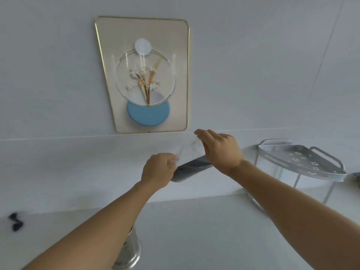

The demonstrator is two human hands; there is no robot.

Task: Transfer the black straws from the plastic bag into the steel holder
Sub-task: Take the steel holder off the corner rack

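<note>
Both my hands hold a clear plastic bag (188,151) up in the air in front of the wall. My left hand (158,169) is closed on its lower left edge. My right hand (219,148) pinches its upper right edge. A bundle of black straws (191,168) lies inside the bag, hanging between the two hands and blurred by motion. The steel holder (129,250) stands on the counter at the bottom, mostly hidden under my left forearm.
A grey perforated corner rack (303,162) on legs stands at the right on the white counter (194,230). A small black object (15,222) lies at the far left. A framed flower decoration (145,75) hangs on the wall behind.
</note>
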